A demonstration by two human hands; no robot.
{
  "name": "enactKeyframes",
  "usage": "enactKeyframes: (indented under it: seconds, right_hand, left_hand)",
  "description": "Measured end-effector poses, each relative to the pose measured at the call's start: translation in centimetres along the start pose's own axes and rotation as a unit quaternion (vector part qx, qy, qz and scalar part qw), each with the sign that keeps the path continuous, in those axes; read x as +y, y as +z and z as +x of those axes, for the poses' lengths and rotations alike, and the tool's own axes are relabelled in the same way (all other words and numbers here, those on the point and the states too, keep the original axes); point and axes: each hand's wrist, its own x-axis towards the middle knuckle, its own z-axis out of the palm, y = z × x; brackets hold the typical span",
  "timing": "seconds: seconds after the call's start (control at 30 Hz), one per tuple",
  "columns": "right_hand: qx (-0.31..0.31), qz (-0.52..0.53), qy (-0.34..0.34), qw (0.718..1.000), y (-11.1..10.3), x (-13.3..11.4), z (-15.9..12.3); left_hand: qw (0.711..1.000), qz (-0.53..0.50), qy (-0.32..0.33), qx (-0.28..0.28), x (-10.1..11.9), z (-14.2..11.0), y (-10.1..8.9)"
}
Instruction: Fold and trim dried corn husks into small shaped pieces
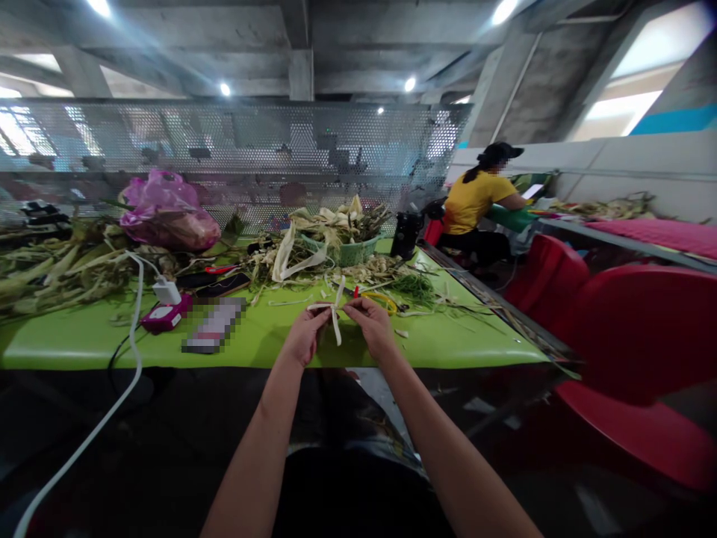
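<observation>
Over the front part of the green table (448, 350), both hands work on crossed pale strips of dried husk (337, 329). One strip stands upright and hangs down past the crossing; another runs sideways. My left hand (304, 336) pinches the sideways strip near the crossing, between thumb and fingers. From the other side, my right hand (374, 326) is closed, thumb against forefinger, at the right end of the crossing. Just behind the right hand lies a yellow-handled tool (383, 300), partly hidden, with something red beside it.
A green basket (358, 254) heaped with dried husks stands behind. Left are a husk pile (61, 261), a purple plastic bag (168, 209), a phone (214, 326), and a charger (166, 291) on a magenta power block (163, 315). Red chairs (644, 336) and a seated person (482, 198) are right.
</observation>
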Motion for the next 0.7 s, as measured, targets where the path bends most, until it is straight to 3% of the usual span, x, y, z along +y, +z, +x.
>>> enactKeyframes:
  seconds: [0.27, 0.4, 0.5, 0.7]
  right_hand:
    - [0.036, 0.006, -0.016, 0.999, -0.2, -0.1, -0.3]
    - [0.047, -0.003, -0.028, 0.999, -0.2, 0.3, -0.1]
    - [0.047, -0.015, -0.036, 0.998, -0.2, 0.5, -0.1]
    - [0.057, -0.051, -0.065, 0.995, -0.4, -0.7, -0.5]
  left_hand:
    - [0.998, 0.006, -0.053, -0.029, 1.3, -0.9, 0.1]
    - [0.997, -0.006, -0.074, -0.007, 1.9, -0.6, 0.1]
    - [0.997, 0.04, -0.059, 0.024, 1.4, -0.4, 0.2]
    - [0.995, 0.09, -0.028, 0.013, 0.4, -0.4, 0.4]
